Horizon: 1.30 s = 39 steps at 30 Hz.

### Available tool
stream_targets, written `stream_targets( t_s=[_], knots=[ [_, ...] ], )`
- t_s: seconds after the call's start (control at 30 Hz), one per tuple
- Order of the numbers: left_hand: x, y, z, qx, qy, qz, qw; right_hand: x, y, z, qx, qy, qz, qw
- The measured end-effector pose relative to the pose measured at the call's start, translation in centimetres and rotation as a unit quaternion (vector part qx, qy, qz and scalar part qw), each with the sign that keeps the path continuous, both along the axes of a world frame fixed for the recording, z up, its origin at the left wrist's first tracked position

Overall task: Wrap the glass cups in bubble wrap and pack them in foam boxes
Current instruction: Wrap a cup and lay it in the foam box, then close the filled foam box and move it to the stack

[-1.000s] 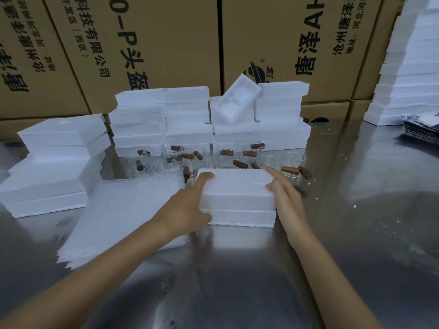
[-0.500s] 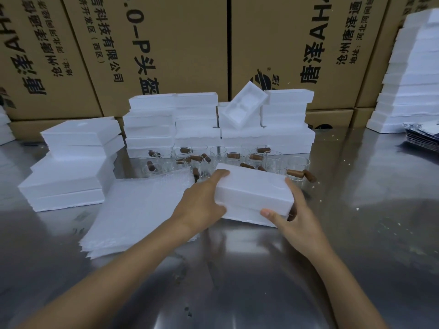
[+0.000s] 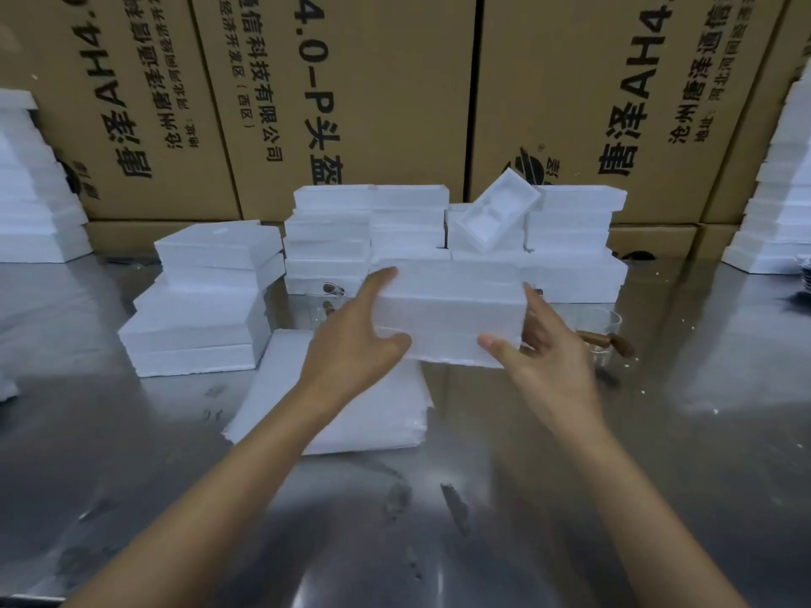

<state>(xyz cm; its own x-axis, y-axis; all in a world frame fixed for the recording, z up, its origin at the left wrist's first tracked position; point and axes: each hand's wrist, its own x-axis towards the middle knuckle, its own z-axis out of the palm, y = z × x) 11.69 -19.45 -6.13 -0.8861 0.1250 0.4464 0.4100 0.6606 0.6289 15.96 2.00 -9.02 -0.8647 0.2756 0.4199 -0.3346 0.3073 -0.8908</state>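
Both hands' grip (image 3: 447, 340) clasps a foam box (image 3: 452, 313), hiding glass cups (image 3: 601, 326) behind.

Shiny steel table (image 3: 658, 454), smeared and reflective. Flat on it, a pile of bubble wrap sheets (image 3: 373, 414) near centre. Left of that, a stack of foam boxes (image 3: 197, 326). Further back, more foam stacks (image 3: 575, 252) in a row against cardboard cartons (image 3: 570, 103). One glass cup (image 3: 603, 333) standing at right.
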Motion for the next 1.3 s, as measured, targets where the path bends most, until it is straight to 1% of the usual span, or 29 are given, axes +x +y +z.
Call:
stream_targets(
  t_s=[0.07,0.13,0.2,0.27,0.37,0.47,0.6,0.73,0.8,0.9,0.97,1.03,1.1,1.17,1.23,1.27,1.3],
  knots=[
    [-0.9,-3.0,0.8,0.051,0.013,0.053,0.997,-1.4,-3.4,2.0,0.012,-0.001,0.023,1.000],
    [-1.7,-6.6,1.6,0.078,0.039,0.122,0.989,-3.2,-7.4,3.3,0.027,-0.009,0.061,0.998],
    [-2.4,-10.0,2.2,0.077,0.057,0.186,0.978,-5.2,-11.5,4.1,0.057,-0.021,0.094,0.994],
    [-3.3,-13.3,2.6,0.068,0.057,0.239,0.967,-7.2,-15.5,4.3,0.076,-0.026,0.123,0.989],
    [-4.5,-17.6,2.8,0.047,0.043,0.289,0.955,-9.8,-20.7,3.9,0.100,-0.032,0.153,0.983],
    [-6.0,-20.8,2.4,0.037,0.031,0.290,0.956,-12.0,-24.3,3.4,0.104,-0.038,0.154,0.982],
    [-8.8,-23.4,0.3,0.035,-0.012,0.292,0.956,-14.3,-26.9,2.3,0.146,-0.058,0.153,0.976],
    [-10.4,-24.1,-1.3,0.033,-0.014,0.308,0.951,-15.4,-27.6,1.6,0.163,-0.044,0.152,0.974],
    [-10.7,-23.7,-1.5,0.025,-0.003,0.342,0.939,-16.0,-27.3,1.7,0.174,-0.044,0.161,0.970],
    [-10.2,-21.6,-1.8,-0.047,0.061,0.414,0.907,-16.3,-26.5,1.9,0.177,-0.071,0.189,0.963],
    [-9.6,-19.3,-2.0,-0.078,0.109,0.406,0.904,-16.1,-25.5,2.0,0.174,-0.087,0.208,0.959],
    [-9.2,-16.6,-1.8,-0.100,0.155,0.367,0.912,-15.9,-23.9,2.4,0.170,-0.083,0.203,0.961],
    [-9.0,-13.5,-1.3,-0.126,0.200,0.311,0.920,-15.7,-21.5,2.7,0.143,-0.047,0.179,0.972],
    [-9.3,-9.9,-0.6,-0.145,0.230,0.239,0.932,-15.8,-18.2,2.3,0.125,0.002,0.124,0.984],
    [-10.1,-6.1,-0.1,-0.159,0.218,0.159,0.950,-15.7,-14.2,1.4,0.126,0.044,0.062,0.989],
    [-10.8,-4.3,0.1,-0.169,0.201,0.120,0.957,-15.5,-11.8,0.8,0.150,0.065,0.031,0.986],
    [-11.6,-2.6,0.3,-0.183,0.185,0.085,0.962,-15.2,-9.4,-0.1,0.194,0.084,-0.004,0.977]
  ],
)
